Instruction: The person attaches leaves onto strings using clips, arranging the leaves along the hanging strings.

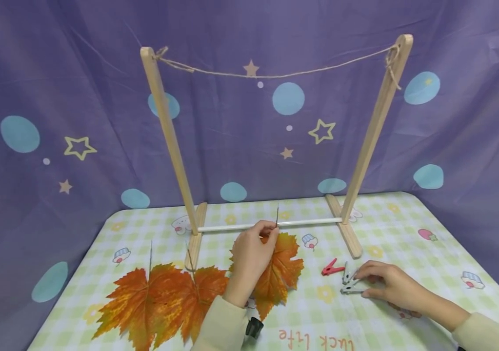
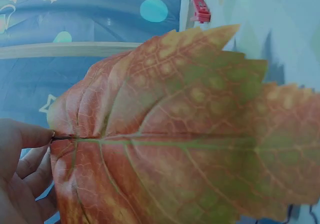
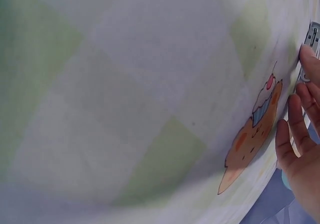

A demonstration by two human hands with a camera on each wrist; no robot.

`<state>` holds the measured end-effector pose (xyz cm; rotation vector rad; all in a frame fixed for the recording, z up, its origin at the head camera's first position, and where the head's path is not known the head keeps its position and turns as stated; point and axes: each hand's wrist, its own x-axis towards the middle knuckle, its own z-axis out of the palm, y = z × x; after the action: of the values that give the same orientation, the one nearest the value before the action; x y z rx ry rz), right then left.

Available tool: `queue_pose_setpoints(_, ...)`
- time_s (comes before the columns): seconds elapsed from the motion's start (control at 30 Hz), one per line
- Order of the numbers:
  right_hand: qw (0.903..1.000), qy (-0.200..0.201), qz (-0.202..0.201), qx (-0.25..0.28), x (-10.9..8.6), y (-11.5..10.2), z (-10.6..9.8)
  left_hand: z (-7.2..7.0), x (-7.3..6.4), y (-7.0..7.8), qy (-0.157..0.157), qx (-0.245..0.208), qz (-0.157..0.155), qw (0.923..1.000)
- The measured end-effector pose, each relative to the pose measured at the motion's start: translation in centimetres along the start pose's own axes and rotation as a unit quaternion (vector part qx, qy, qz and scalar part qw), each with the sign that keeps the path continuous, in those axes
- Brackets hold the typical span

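Observation:
My left hand (image 1: pixel 251 251) pinches the thin dark stem of an orange-red artificial maple leaf (image 1: pixel 281 270), which hangs below the fingers in the head view. The same leaf (image 2: pixel 165 129) fills much of the left wrist view, its stem end between thumb and forefinger. Over at the right, my right hand (image 1: pixel 391 285) has thumb and forefinger at the spread handle ends of a grey clothespin (image 1: pixel 352 288). Another grey clothespin (image 1: pixel 346 274) and a red clothespin (image 1: pixel 332 267) lie right beside it. In the right wrist view, part of a grey clothespin (image 3: pixel 314 36) shows behind the thumb.
Two more maple leaves (image 1: pixel 132 302) (image 1: pixel 198 297) lie at the left of the checked tablecloth (image 1: pixel 302 317). Behind the hands stands a wooden frame (image 1: pixel 170 136) with a white crossbar (image 1: pixel 310 223) low down and a sagging twine (image 1: pixel 275 76) tied between its post tops.

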<state>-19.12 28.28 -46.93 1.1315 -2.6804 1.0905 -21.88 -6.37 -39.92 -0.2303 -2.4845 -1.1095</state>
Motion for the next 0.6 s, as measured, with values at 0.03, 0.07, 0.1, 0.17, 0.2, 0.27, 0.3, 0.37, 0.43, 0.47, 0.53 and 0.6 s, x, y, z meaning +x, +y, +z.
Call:
queue_pose_setpoints(0.03, 1.0000, 0.000, 0.001, -0.003, 0.0, 0.0, 0.0, -0.1, 0.0, 0.0, 0.008, -0.002, 0.002, 1.0000)
queue_pose_setpoints(0.07, 1.0000, 0.000, 0.003, -0.004, 0.0, -0.1, 0.0, -0.2, -0.1, 0.0, 0.014, -0.003, 0.004, 0.9999)
queue_pose_setpoints(0.1, 1.0000, 0.001, 0.004, -0.007, 0.0, -0.1, 0.0, -0.3, -0.1, 0.1, 0.021, -0.005, 0.006, 0.9998)
queue_pose_setpoints(0.17, 0.9999, 0.001, 0.006, -0.009, 0.1, -0.2, 0.1, -0.6, -0.2, 0.0, 0.033, -0.008, 0.010, 0.9994)
queue_pose_setpoints(0.2, 0.9999, 0.001, 0.006, -0.010, 0.1, -0.3, 0.1, -0.7, -0.3, 0.0, 0.037, -0.008, 0.011, 0.9992)
queue_pose_setpoints(0.27, 0.9999, -0.003, 0.006, -0.011, 0.2, -0.5, 0.1, -1.1, -0.4, 0.0, 0.041, -0.006, 0.015, 0.9990)
queue_pose_setpoints(0.3, 0.9999, -0.006, 0.005, -0.014, 0.1, -0.6, 0.1, -1.3, -0.4, 0.1, 0.043, -0.004, 0.019, 0.9989)
queue_pose_setpoints(0.37, 0.9997, -0.012, 0.009, -0.019, 0.0, -0.8, 0.0, -1.7, -0.4, 0.2, 0.040, 0.002, 0.025, 0.9989)
queue_pose_setpoints(0.43, 0.9994, -0.017, 0.015, -0.026, -0.1, -1.0, -0.1, -2.2, -0.3, 0.3, 0.037, 0.012, 0.035, 0.9986)
queue_pose_setpoints(0.47, 0.9992, -0.019, 0.017, -0.031, -0.1, -1.0, -0.2, -2.5, -0.1, 0.3, 0.036, 0.016, 0.041, 0.9984)
queue_pose_setpoints(0.53, 0.9987, -0.022, 0.023, -0.040, -0.1, -1.2, -0.3, -3.1, 0.2, 0.3, 0.037, 0.024, 0.050, 0.9978)
queue_pose_setpoints(0.6, 0.9984, -0.025, 0.022, -0.045, -0.1, -1.3, -0.5, -3.8, 0.5, 0.4, 0.044, 0.034, 0.061, 0.9966)
